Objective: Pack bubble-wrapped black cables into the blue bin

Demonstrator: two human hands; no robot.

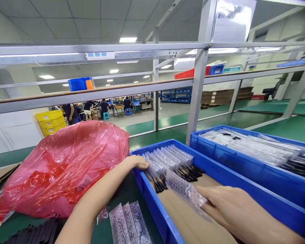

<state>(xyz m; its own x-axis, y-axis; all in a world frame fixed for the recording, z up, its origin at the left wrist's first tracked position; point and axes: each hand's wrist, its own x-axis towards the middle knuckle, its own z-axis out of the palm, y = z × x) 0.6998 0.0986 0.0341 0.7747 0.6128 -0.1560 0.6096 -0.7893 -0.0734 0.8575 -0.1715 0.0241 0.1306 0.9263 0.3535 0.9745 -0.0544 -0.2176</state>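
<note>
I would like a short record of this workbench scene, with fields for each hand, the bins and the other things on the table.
left hand: touches the row of wrapped parts at the back of the near blue bin
right hand: fingers hold a bubble-wrap pouch over the bin's cardboard floor
far blue bin: flat wrapped packs, to the right
table: red plastic bag on the left; loose pouches and black parts at the front

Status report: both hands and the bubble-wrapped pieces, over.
Left hand at row of bubble-wrapped pieces in near blue bin, grip unclear. Right hand holds one wrapped piece. Red bag beside bin.
</note>
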